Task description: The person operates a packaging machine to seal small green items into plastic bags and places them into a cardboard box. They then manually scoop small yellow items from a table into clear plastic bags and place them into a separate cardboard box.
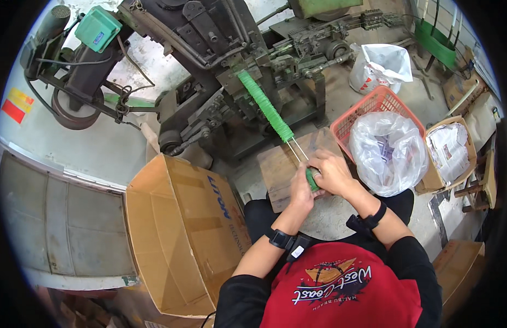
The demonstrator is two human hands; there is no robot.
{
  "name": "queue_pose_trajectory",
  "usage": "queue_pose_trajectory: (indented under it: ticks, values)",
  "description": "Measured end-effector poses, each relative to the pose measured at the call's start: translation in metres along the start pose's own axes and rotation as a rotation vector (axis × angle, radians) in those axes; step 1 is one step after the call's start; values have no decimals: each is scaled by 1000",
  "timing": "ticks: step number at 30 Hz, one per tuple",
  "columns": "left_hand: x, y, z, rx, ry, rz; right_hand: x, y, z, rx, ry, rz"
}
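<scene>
A long stack of thin green pieces (264, 105) runs down from the machine along two thin metal rods (299, 148). Bare rod shows between that stack and my hands. At the rods' near end, a short bundle of green pieces (311, 179) sits between my hands. My left hand (300, 187) is closed around its left side. My right hand (331, 173) curls over it from the right, fingers bent near the rods. The fingers partly hide the bundle, and its exact kind cannot be made out. Both hands are above a brown cardboard sheet or box (275, 174).
A dark, greasy machine (210, 38) stands ahead. On the left is a large open cardboard box (201, 218). To the right stand a red plastic basket (341, 127), a clear plastic bag (387, 169) and a small carton (466, 147). A white sack (373, 68) stands behind.
</scene>
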State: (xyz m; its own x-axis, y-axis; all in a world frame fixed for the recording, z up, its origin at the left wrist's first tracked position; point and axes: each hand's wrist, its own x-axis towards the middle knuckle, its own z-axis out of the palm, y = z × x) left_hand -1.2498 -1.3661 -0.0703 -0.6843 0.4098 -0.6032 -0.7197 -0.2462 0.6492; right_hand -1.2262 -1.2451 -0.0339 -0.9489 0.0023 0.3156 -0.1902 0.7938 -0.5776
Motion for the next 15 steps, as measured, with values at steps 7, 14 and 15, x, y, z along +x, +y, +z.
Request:
queue_pose_trajectory:
  ticks: [7,14,15]
  values:
    - [-53,4,-14,240,-326,-215,-20,27,-21,325,294,164]
    - [-161,183,-29,623,-258,197,-51,91,40,-197,-205,462]
    - [-176,213,-41,673,-162,317,-54,95,52,-207,-207,466]
